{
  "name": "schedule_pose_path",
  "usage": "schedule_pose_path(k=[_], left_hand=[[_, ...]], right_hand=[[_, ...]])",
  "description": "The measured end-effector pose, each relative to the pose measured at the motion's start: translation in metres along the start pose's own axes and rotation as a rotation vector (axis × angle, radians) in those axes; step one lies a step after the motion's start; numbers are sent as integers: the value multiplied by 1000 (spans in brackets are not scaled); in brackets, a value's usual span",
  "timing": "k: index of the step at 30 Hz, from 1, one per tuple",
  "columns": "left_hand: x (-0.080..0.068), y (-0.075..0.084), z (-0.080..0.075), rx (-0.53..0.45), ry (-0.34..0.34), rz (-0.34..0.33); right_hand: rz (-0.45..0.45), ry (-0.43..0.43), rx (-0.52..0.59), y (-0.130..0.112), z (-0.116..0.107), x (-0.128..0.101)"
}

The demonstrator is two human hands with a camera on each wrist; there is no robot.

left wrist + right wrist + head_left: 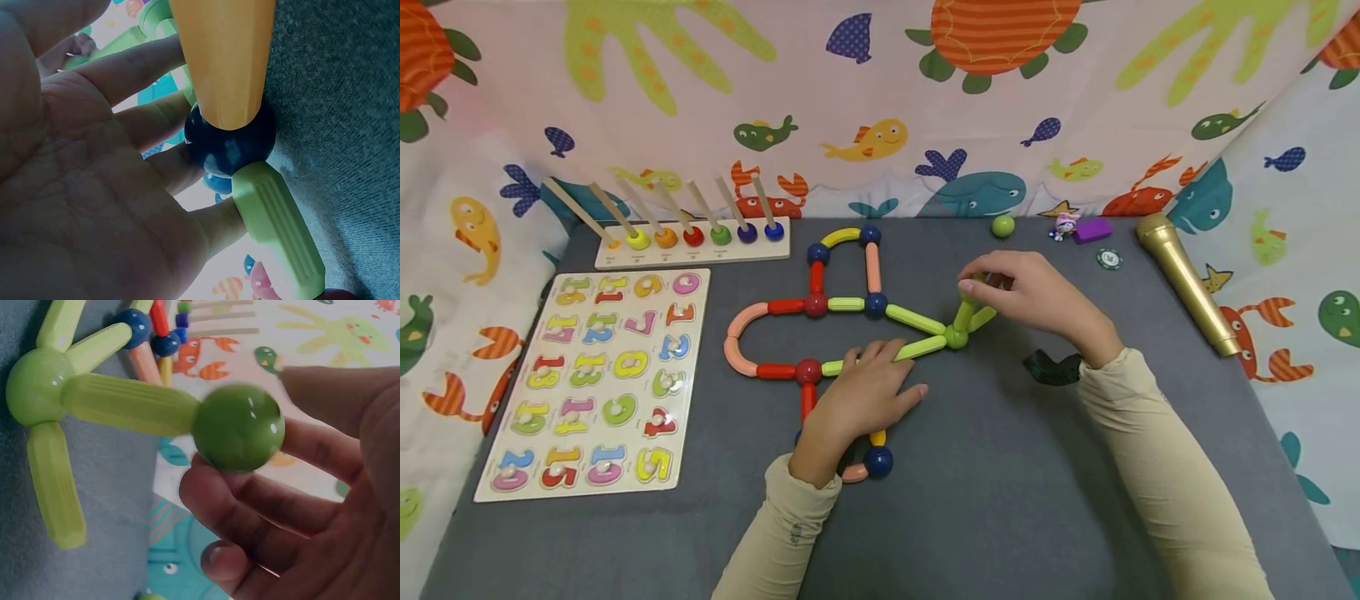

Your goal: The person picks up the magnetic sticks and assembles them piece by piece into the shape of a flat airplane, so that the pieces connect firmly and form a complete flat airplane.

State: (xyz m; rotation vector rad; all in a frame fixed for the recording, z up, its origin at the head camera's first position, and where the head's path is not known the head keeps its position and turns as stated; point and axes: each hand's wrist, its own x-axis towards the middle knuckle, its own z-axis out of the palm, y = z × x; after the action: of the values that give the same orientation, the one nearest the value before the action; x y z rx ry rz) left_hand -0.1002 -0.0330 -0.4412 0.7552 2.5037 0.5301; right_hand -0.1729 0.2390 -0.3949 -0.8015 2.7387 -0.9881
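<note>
A flat figure of coloured rods and balls (816, 304) lies on the grey table (1000, 467). My left hand (868, 387) rests on it with straight fingers, pressing down a light green rod (917, 348). In the left wrist view the palm lies beside a dark blue ball (231, 147) that joins an orange rod (222, 56) and a green rod (278, 228). My right hand (977, 287) pinches a green ball (237, 428) on the raised end of a green rod (128, 403). That rod rises from a green hub ball (956, 337) (34, 384).
A number puzzle board (598, 379) lies at the left, with a peg-and-ring stacker (692, 242) behind it. At the back right are a loose green ball (1002, 225), a purple block (1092, 230), a round chip (1108, 258) and a golden microphone (1187, 283). Patterned cloth walls surround the table.
</note>
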Motion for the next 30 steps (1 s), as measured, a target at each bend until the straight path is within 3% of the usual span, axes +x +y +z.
schedule_pose_path(k=[8, 14, 18, 25, 28, 30], left_hand=[[1, 0, -3, 11, 5, -15], [4, 0, -2, 19, -14, -13], [4, 1, 1, 17, -25, -14], [2, 0, 2, 3, -23, -11], [2, -1, 2, -3, -21, -6], [2, -3, 1, -6, -14, -3]], right_hand=[[-1, 48, -27, -4, -12, -20], [110, 159, -45, 27, -19, -2], [154, 127, -122, 63, -22, 23], [213, -47, -205, 104, -17, 55], [208, -15, -221, 109, -10, 52], [233, 37, -174, 107, -8, 42]])
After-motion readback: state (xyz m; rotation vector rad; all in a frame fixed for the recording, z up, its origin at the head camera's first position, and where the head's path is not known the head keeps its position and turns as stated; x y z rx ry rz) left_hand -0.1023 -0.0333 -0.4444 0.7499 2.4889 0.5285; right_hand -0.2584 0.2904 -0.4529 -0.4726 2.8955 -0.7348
